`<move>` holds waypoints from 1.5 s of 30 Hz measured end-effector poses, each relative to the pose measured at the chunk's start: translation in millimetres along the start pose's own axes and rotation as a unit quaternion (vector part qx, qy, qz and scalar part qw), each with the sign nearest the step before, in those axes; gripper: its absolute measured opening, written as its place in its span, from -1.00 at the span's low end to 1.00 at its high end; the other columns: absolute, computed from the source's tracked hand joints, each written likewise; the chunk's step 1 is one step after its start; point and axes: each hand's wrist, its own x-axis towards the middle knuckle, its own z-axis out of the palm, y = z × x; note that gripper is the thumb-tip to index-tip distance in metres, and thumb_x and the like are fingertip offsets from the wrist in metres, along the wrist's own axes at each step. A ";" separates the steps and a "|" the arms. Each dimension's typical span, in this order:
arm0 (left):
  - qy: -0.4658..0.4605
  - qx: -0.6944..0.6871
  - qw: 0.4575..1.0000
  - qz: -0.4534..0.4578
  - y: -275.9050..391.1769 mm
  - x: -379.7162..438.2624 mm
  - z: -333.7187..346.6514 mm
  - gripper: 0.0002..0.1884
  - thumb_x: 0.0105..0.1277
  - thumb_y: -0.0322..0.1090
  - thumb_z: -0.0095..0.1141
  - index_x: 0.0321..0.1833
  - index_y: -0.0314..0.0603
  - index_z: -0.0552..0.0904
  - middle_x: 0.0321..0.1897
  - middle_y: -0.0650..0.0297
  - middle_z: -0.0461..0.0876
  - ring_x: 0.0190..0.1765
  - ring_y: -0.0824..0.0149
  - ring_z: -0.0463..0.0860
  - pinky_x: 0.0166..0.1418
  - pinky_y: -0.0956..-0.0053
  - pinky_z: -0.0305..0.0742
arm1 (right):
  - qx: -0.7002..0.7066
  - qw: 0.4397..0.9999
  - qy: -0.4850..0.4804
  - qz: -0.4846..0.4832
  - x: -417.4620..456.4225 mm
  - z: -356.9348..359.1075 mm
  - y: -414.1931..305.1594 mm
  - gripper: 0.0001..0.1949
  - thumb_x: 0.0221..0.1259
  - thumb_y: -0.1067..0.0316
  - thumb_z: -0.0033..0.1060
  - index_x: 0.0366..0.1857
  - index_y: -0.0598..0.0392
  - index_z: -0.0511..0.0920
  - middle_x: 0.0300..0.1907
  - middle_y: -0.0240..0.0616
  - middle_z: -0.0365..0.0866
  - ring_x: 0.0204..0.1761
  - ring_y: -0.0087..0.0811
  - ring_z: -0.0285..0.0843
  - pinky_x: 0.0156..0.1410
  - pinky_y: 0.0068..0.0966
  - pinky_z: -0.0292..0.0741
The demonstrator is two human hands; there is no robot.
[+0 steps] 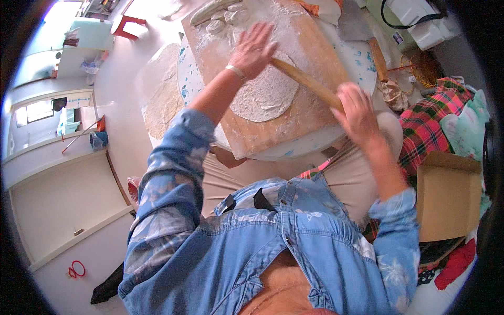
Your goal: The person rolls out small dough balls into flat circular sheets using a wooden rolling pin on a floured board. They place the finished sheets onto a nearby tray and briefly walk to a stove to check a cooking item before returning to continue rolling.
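Note:
A wooden rolling pin [307, 82] lies at a slant across the right part of a round, flat sheet of dough [264, 96]. The dough rests on a floured wooden board [315, 35]. My left hand [254, 51] is palm down with its fingers stretched out, its thumb side at the pin's far end. That end is hidden under or behind the hand. My right hand [358, 114], blurred, is at the near end of the pin, with the pin running between its thumb and fingers.
Floured dough pieces [224, 17] lie at the board's far end. A round white table [356, 59] carries the board and a cleaver [356, 25]. More flattened dough [163, 94] is at the left. A cardboard box [449, 197] and plaid cloth [427, 118] are at my right.

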 end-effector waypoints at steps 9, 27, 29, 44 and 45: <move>0.037 0.061 0.989 -0.129 3.9 -147.8 15.6 -0.42 0.44 -0.13 -0.19 0.41 -0.36 0.22 0.43 -0.11 0.19 0.52 -0.06 0.08 0.55 0.04 -0.12 | 0.030 0.988 -0.019 -0.152 117.2 64.1 56.2 -0.39 0.25 -0.20 0.04 0.29 -0.07 0.37 0.42 -0.16 0.23 0.48 -0.11 0.08 0.55 -0.16 0.02; 0.038 -0.033 0.991 -0.121 68.8 -200.3 12.9 -0.29 0.36 -0.08 -0.06 0.46 -0.38 0.12 0.49 -0.16 0.02 0.55 -0.05 -0.05 0.57 0.07 -0.24 | 0.023 0.979 -0.005 -0.202 115.4 65.8 72.6 -0.29 0.25 -0.41 -0.19 0.37 -0.18 0.30 0.41 -0.07 0.22 0.48 -0.06 0.06 0.51 -0.13 0.09; 0.047 -0.011 0.982 -0.181 51.1 -175.7 11.2 -0.29 0.37 -0.08 -0.07 0.47 -0.36 0.11 0.49 -0.15 0.01 0.56 -0.05 -0.08 0.57 0.08 -0.25 | -0.004 0.985 0.005 -0.171 130.5 65.4 63.8 -0.29 0.25 -0.41 -0.17 0.37 -0.20 0.29 0.43 -0.09 0.19 0.48 -0.05 0.04 0.51 -0.12 0.08; 0.003 -0.029 0.993 -0.114 108.9 -237.1 12.7 -0.22 0.36 0.02 -0.07 0.48 -0.38 0.07 0.48 -0.14 0.05 0.55 -0.04 -0.05 0.57 0.06 -0.24 | -0.080 0.988 -0.024 -0.128 82.9 55.0 48.0 -0.30 0.26 -0.43 -0.28 0.38 -0.27 0.26 0.43 -0.11 0.19 0.46 -0.05 0.11 0.48 -0.09 0.16; 0.016 -0.025 0.992 -0.124 104.5 -232.3 14.6 -0.22 0.36 0.02 -0.07 0.48 -0.38 0.07 0.48 -0.14 0.05 0.55 -0.04 -0.05 0.57 0.06 -0.24 | -0.064 0.989 -0.004 -0.133 84.1 55.5 54.2 -0.30 0.26 -0.43 -0.27 0.38 -0.27 0.26 0.43 -0.12 0.19 0.46 -0.06 0.10 0.48 -0.09 0.16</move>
